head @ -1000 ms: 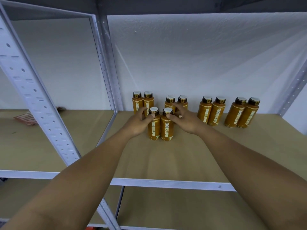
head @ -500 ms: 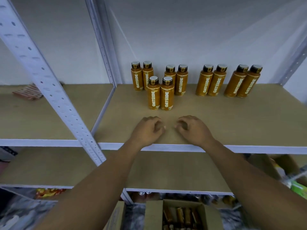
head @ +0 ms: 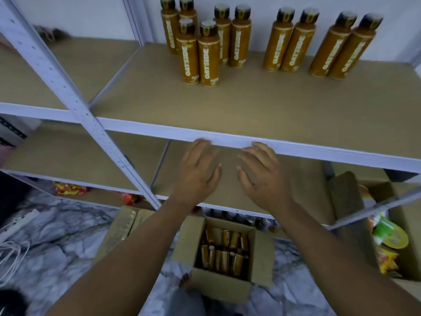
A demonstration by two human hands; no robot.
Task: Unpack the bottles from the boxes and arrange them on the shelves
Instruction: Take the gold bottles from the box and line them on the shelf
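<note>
Several amber bottles with dark caps stand in pairs along the back of the upper shelf [head: 227, 103]; the front pair [head: 197, 53] stands a little ahead of the back row. My left hand [head: 197, 174] and my right hand [head: 262, 176] hover side by side just below that shelf's white front rail, fingers relaxed, holding nothing. Directly beneath my forearms, an open cardboard box [head: 218, 286] on the floor holds several more amber bottles [head: 224, 252].
A white perforated upright [head: 75, 106] slants across the left. A lower shelf [head: 79, 160] lies behind my hands. Another open box with colourful packets [head: 387, 238] sits at the right. A folded cardboard piece [head: 120, 226] and white cables [head: 13, 249] lie on the marbled floor.
Both hands let go of the front bottle pair and drew back and down off the shelf, now below its front rail. The view tilted down, bringing the box of bottles into sight.
</note>
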